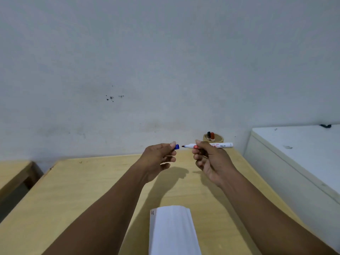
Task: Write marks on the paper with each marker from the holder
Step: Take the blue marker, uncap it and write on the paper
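My right hand grips a white marker held level above the table, its bare tip pointing left. A short gap away, my left hand pinches the blue cap between thumb and fingers. The cap is off the marker. White paper lies on the wooden table near the front edge, with small dark marks at its top left corner. A round wooden holder stands at the back of the table by the wall, with a black marker and a red marker upright in it.
A white cabinet or chest stands close on the right, taller than the table. Another wooden table sits to the left across a gap. A grey wall rises right behind the table.
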`<state>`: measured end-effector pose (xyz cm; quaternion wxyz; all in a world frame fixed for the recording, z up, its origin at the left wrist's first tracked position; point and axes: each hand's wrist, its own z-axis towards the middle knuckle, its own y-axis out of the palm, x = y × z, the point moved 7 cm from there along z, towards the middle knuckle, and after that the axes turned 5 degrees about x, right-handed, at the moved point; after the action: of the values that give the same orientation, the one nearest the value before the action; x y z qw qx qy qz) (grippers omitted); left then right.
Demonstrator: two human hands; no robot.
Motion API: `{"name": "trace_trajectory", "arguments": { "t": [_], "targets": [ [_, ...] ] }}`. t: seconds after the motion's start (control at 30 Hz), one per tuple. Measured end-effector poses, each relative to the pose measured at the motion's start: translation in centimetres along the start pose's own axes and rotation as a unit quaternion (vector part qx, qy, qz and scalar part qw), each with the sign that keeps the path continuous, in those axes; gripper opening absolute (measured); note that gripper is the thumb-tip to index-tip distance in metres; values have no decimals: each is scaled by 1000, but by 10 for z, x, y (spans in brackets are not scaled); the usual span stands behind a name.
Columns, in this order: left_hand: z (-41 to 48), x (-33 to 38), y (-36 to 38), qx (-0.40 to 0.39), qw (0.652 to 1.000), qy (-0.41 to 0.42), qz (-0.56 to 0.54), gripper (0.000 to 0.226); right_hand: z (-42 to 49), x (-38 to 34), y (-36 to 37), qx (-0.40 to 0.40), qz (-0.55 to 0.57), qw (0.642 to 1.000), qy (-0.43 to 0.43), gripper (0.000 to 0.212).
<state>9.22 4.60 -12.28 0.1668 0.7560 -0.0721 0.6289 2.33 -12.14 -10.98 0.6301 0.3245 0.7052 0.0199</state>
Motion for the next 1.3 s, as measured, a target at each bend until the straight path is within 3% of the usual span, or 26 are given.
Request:
{"name": "trace_trajectory", "arguments": {
  "t": [0.1, 0.27, 0.4, 0.5, 0.6, 0.67, 0.87, 1.07, 1.23, 1.3],
  "targets": [
    [12, 0, 22, -24, 999, -2, -21, 22, 9, -7, -4, 1, -7, 1000, -13, 27],
    [29, 1, 44, -28, 999, 12, -11, 17, 22, -15, -12, 2, -28, 999, -42, 9],
    [44, 10, 48, -9, 999, 47, 21, 20, 32, -17, -12, -7, -29, 999, -39, 13],
    [52, 26, 50, 20, 994, 91, 56, 21, 44, -29, -17, 2, -129, 992, -5, 38],
    [63, 55, 51, 67, 978, 165, 112, 16, 61, -64, -53, 88, -237, 968, -5, 69],
    [73, 77, 53, 89, 961, 212, 152, 17, 70, -89, -86, 144, -251, 957, -25, 74],
    [97, 110, 83, 112, 914, 276, 275, 17, 80, -100, -130, 166, -284, 944, -32, 49],
    [116, 98, 125, 44, 860, 276, 426, 17, 89, -80, -116, 137, -332, 933, -34, 42],
    [125, 75, 140, -22, 848, 227, 478, 48, 94, -76, -95, 111, -352, 928, -45, 37],
    [125, 64, 143, -41, 845, 214, 489, 48, 96, -74, -90, 104, -358, 926, -49, 35]
  ]
}}
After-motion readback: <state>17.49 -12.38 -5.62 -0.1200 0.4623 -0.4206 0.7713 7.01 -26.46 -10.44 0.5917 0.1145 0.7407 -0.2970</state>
